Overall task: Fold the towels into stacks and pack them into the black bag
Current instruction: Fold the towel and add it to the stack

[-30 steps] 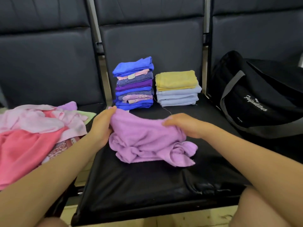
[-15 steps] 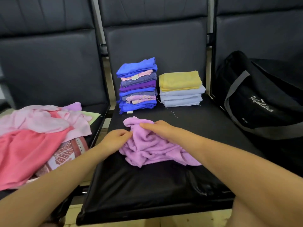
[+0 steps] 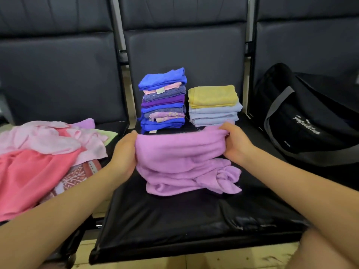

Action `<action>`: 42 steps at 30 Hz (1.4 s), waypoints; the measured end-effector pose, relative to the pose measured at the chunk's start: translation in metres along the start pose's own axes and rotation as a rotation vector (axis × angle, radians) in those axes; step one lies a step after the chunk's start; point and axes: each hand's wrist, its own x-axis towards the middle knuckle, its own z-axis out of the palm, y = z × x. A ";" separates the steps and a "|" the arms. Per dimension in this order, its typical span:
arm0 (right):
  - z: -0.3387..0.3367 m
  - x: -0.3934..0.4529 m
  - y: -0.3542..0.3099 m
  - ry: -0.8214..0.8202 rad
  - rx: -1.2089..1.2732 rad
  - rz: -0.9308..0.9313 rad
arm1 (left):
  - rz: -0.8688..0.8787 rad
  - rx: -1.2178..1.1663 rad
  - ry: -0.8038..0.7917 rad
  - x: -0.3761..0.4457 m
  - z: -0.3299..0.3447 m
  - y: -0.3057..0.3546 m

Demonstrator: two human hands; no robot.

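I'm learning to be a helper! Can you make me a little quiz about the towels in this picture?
1. True or false: the yellow towel lies on top of the shorter stack.
2. What holds the lilac towel? A) left hand only B) right hand only C) both hands
3. Fill in: the black bag sits on the seat to the ____ of the stacks.

Key: 1 true. 2 C. 3 right.
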 end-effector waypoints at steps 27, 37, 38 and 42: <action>-0.032 0.009 0.006 0.110 -0.871 0.109 | -0.028 1.149 -0.262 0.035 0.075 -0.041; -0.035 0.022 0.006 0.114 -0.918 -0.176 | -0.149 0.119 0.039 0.053 0.018 -0.024; -0.031 0.023 0.005 0.108 -0.876 -0.195 | -0.132 0.129 0.071 0.055 0.015 -0.028; -0.015 0.035 -0.001 0.108 -0.710 -0.254 | 0.094 0.366 0.249 0.070 0.018 -0.032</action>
